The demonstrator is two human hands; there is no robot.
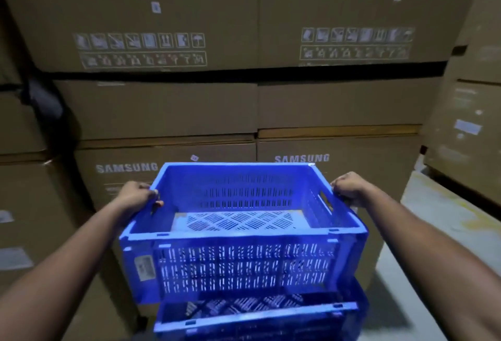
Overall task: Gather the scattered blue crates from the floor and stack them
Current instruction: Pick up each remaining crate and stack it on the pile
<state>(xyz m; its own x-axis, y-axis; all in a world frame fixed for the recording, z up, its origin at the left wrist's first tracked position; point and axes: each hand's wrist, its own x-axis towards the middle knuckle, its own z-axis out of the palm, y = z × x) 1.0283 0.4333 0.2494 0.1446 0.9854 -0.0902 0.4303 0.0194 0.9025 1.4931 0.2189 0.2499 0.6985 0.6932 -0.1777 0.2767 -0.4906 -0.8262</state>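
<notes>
Two hands carry the top crate (244,232) above a second crate (257,316) in a dim aisle walled by cardboard boxes (168,113). Your left hand (135,195) curls round the left rim near its far corner; your right hand (348,187) grips the right rim above the handle slot (324,201). You hold the crate roughly level and empty, its vented floor showing; it looks not quite seated on the one below, though blur along the lower edge makes that hard to judge. Rigid slotted plastic like this should be light and stiff, unlikely to flex or break, but smooth rims can slip, so the slots offer you the surer hold. Line the corners up squarely over the lower rim before letting go.
</notes>
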